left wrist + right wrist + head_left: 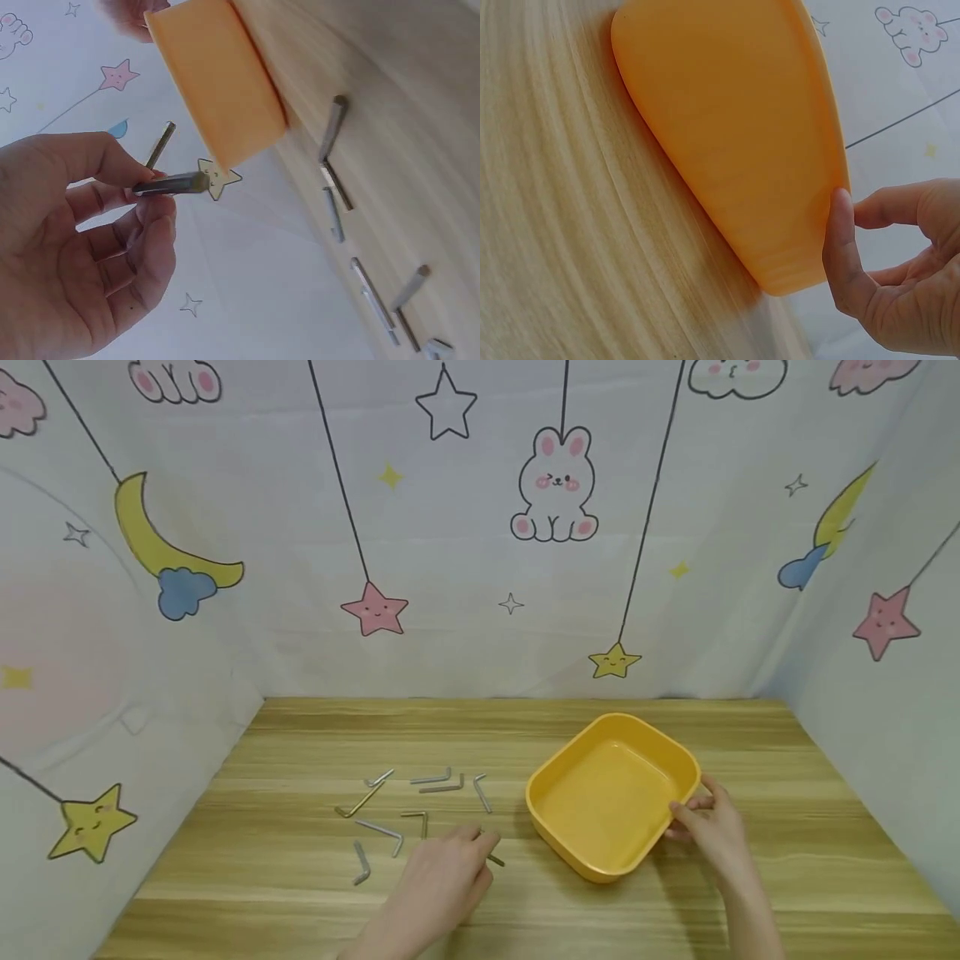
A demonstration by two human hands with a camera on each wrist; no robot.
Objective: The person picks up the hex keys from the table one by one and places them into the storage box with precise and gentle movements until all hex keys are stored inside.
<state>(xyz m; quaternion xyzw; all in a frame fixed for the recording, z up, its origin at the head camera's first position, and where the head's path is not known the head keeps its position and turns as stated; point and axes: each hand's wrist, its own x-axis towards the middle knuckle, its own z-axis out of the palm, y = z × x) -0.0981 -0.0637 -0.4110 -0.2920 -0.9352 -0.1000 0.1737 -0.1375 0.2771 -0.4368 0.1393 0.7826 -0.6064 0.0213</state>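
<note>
My left hand (438, 877) pinches an L-shaped hex key (176, 184) between thumb and fingertips. In the left wrist view the key is raised off the table, with its other arm (160, 145) sticking out behind the thumb. My right hand (716, 831) grips the right rim of a yellow plastic bin (600, 806), thumb on one side of the wall and fingers on the other. The bin stands upright on the table with nothing inside. Several loose hex keys, among them a brass-coloured one (362, 799) and a grey one (362, 863), lie around the left hand.
The wood-grain table (300, 910) reaches back to a white cloth backdrop (465, 527) printed with stars, moons and a rabbit. Cloth also encloses the left and right sides. More hex keys, such as a silver one (482, 793), lie between the left hand and the backdrop.
</note>
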